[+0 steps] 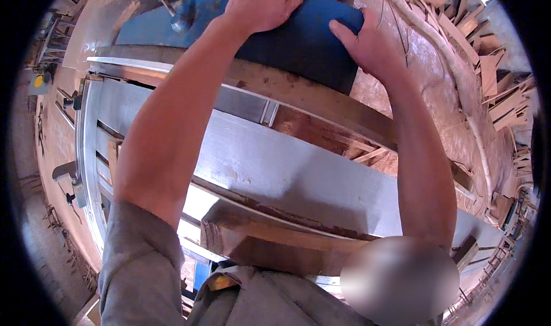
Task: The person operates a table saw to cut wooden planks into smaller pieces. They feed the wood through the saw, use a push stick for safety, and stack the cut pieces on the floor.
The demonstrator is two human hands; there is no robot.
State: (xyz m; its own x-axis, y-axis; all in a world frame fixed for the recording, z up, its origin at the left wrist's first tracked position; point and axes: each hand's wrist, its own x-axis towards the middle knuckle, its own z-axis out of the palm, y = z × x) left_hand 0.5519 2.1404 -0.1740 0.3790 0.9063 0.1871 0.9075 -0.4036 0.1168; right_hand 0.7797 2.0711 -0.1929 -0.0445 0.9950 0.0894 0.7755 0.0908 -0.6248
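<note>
Along the far side of the machine lies a blue panel [310, 41], dark and curved toward its right end. My left hand [261, 7] is closed over its far edge, thumb stretched to the right; some fingertips are cut off by the top of the picture. At the panel's right end my right hand [370, 47] grips the edge, thumb on the near face and the other fingers partly hidden behind. Both arms reach across a grey metal machine table [270, 153]. Left of my left hand, a rod with a round metal knob [181, 21] stands against the panel.
A long wooden rail [304, 87] runs in front of the panel. Closer to me, a thick wood piece [270, 245] lies beside the metal table. Sawdust [321, 130] fills a gap between. Wood offcuts [493, 67] pile up at right, past a pale hose-like line [447, 47].
</note>
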